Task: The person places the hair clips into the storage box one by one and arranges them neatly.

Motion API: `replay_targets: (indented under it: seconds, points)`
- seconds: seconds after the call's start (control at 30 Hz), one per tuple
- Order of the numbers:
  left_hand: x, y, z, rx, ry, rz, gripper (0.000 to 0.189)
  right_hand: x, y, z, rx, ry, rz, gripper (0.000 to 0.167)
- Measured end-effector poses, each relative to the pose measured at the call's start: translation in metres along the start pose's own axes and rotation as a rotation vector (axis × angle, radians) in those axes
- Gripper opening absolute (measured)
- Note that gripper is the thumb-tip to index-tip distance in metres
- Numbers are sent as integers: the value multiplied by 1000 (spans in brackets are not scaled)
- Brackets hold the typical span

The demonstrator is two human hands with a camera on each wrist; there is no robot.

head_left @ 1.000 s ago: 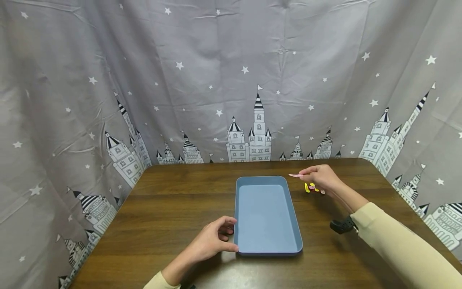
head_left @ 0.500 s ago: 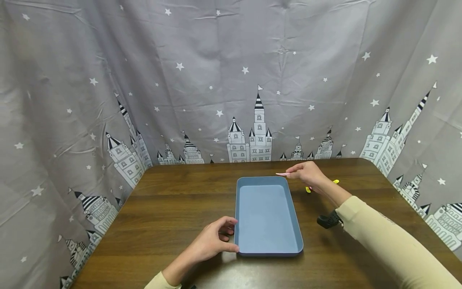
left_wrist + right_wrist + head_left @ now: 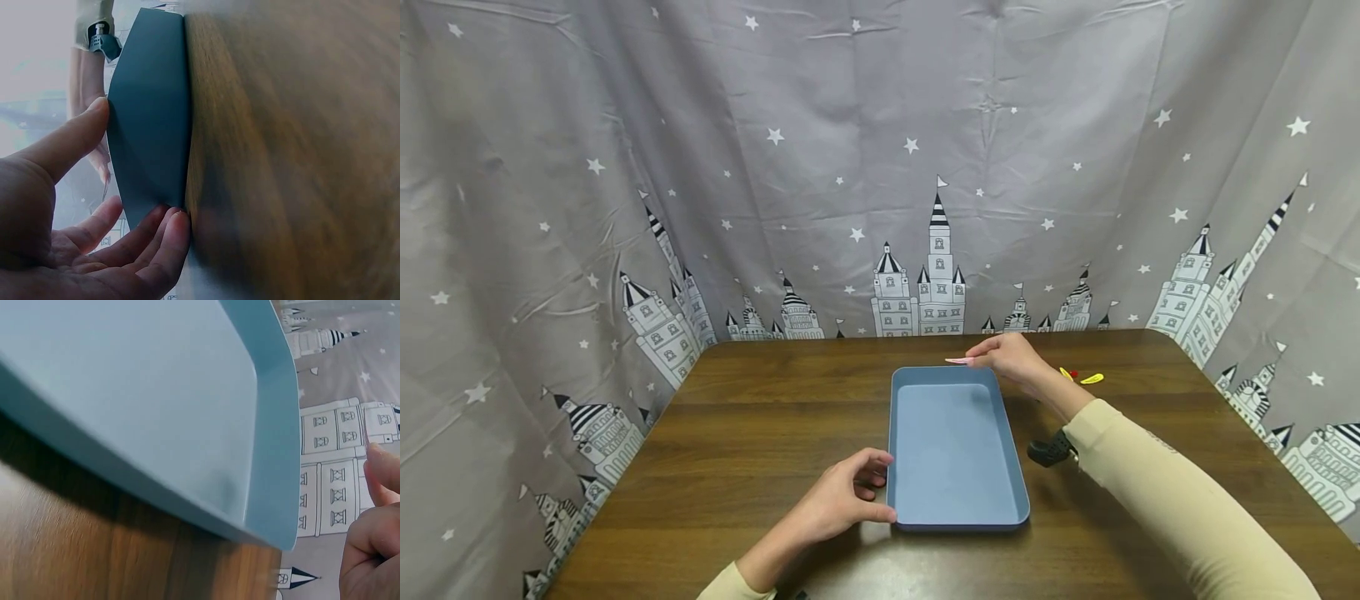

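A blue-grey rectangular tray (image 3: 955, 454) lies on the table. My left hand (image 3: 838, 502) is at its near left side; in the left wrist view the thumb and fingertips touch the outside of the tray wall (image 3: 150, 106), with the fingers loosely bent. Over the tray's far right corner, my right hand (image 3: 1011, 358) pinches a slim pink hair clip (image 3: 957, 361) between thumb and fingers. That clip (image 3: 366, 428) appears edge-on in the right wrist view, above the tray's rim. Behind the right forearm lie yellow clips (image 3: 1092, 379) and a small red piece (image 3: 1073, 373), partly hidden.
The brown wooden table (image 3: 760, 433) extends around the tray on all sides. A grey curtain (image 3: 820, 167) printed with castles and stars hangs right behind the table's far edge. A black wrist strap (image 3: 1049, 450) hangs below the right sleeve.
My right hand has moved left with the pink clip, from beside the loose clips to over the tray's far edge. The left hand and the tray have stayed in place.
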State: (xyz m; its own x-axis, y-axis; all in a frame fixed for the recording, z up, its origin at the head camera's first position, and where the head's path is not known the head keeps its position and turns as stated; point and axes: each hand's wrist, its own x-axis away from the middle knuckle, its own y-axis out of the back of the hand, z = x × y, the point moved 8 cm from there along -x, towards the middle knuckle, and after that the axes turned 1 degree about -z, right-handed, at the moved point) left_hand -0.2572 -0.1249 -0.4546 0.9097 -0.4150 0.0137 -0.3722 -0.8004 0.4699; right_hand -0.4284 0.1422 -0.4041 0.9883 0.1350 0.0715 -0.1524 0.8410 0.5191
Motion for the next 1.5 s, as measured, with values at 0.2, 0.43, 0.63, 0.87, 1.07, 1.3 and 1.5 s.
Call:
replay_targets:
  seconds: [0.2,0.43,0.63,0.87,1.07,1.3,1.5]
  points:
    - [0,1,0,-7,1,-2,66,-7,-13,2,-66,-24,13,22]
    - [0,0,1,-13,1,1,67,-13,-28,-2,-100,-69,19,22]
    - [1,1,0,-23,6,-2,67,-16,-40,-4,-74,-79,26,18]
    - [1,1,-1,-21,4,-7,66,-19,-54,-6,-86,-61,25,17]
    - [0,0,-1,-11,6,0,66,-19,-64,-9,-100,-53,23,16]
    - [0,0,0,-4,6,1,66,-20,-75,-11,-127,-53,31,15]
    - [0,0,1,2,3,0,66,-22,-84,-15,-113,-75,21,15]
